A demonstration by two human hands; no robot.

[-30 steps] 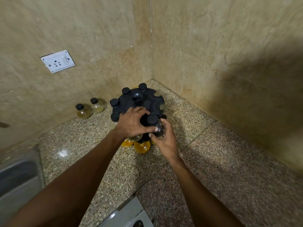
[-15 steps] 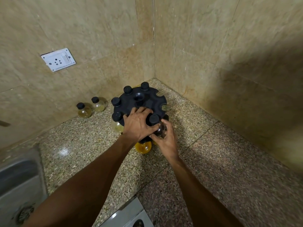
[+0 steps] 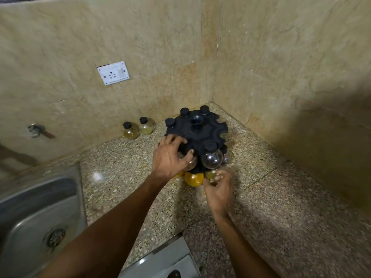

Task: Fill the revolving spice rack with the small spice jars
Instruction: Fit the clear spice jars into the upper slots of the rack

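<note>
Fingers of the left hand point(image 3: 167, 159) spread on the rack point(image 3: 197, 130) rim at eight o'clock, gripping nothing. Right hand point(image 3: 218, 192) blurred at six o'clock, fingers curled, grip unclear; two jars point(image 3: 138, 128) waited at ten o'clock on the counter point(image 3: 124, 177).

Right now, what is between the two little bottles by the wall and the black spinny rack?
Nothing. In the head view, only bare speckled counter lies between the two loose jars and the rack.

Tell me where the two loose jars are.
The two loose jars stand against the wall, left of the rack, below the wall socket.
</note>
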